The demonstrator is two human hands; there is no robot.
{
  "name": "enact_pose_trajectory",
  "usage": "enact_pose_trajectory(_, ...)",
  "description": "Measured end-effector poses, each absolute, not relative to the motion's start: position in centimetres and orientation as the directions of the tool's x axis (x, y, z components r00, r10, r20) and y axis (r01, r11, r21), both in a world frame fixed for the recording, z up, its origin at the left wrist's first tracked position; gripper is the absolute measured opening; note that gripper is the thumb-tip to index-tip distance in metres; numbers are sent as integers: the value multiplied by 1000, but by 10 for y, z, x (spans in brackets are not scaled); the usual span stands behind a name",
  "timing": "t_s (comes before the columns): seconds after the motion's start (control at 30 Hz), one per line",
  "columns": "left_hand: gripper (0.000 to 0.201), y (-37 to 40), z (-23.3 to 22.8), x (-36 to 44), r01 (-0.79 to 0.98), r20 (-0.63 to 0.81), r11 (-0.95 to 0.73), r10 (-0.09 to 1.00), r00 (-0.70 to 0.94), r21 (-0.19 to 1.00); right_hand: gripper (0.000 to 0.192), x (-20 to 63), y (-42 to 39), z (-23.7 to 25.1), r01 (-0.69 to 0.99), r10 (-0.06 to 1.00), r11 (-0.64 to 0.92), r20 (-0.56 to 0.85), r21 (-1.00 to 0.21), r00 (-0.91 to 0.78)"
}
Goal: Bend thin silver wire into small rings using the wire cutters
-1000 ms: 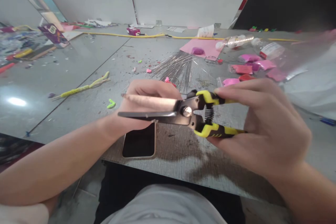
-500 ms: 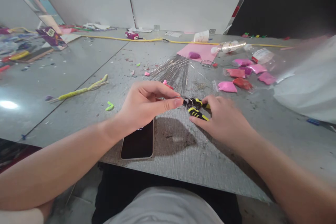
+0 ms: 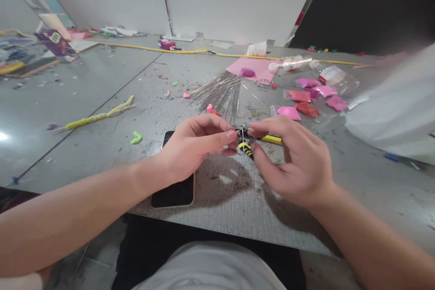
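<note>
My left hand [image 3: 200, 142] is closed in a pinch on a thin metal wire [image 3: 242, 138], a bent piece with a pale length that stands out past the fingertips. Opposite it, my right hand [image 3: 292, 156] has its thumb and forefinger apart, close to the wire's other side. Behind the fingertips lie black and yellow pliers [image 3: 246, 148], handles spread, partly hidden by my right hand. A phone [image 3: 175, 192] with a dark screen lies under my left wrist. Beyond my hands, a fanned bundle of thin wires [image 3: 220, 90] rests on the table.
Several bags of pink and red clay [image 3: 288, 113] lie at right, near plastic bottles [image 3: 335, 77] and a big white bag [image 3: 394, 104]. Purple clay [image 3: 247, 72] sits on pink paper [image 3: 265, 65]. A yellow-green wrapped stick [image 3: 98, 118] lies left; a yellow cable [image 3: 142, 48] crosses the back.
My right hand has let go of the pliers and risen toward the wire at my left fingertips. The view has shifted slightly. My left hand keeps its pinch.
</note>
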State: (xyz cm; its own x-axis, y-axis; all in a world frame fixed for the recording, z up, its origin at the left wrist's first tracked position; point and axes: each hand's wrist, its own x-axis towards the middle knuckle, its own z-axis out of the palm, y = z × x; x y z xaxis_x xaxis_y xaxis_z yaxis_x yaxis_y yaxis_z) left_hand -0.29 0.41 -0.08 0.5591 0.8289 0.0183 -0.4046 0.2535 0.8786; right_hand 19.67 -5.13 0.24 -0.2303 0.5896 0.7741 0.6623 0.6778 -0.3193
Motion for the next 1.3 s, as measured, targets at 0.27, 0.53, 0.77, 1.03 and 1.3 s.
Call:
enact_pose_trajectory(0.27,13,2,-3,-2,-347,33,207,818,574,915,24,192,-53,6,672,563,668,807,-320,-175)
enact_pose_trajectory(0.53,13,-6,0,-2,-344,-31,310,780,625,886,14,192,-52,5,626,577,688,800,-366,-167)
enact_pose_trajectory(0.77,12,-4,0,-3,-327,-15,298,759,651,897,15,193,-54,7,659,549,687,813,-307,-194)
enact_pose_trajectory(1.03,11,2,1,-5,-294,-1,270,738,675,917,20,197,-49,4,643,463,736,850,-210,-252)
enact_pose_trajectory(1.3,6,2,9,-6,-206,41,122,762,647,971,23,197,-47,2,626,502,744,815,-234,-291)
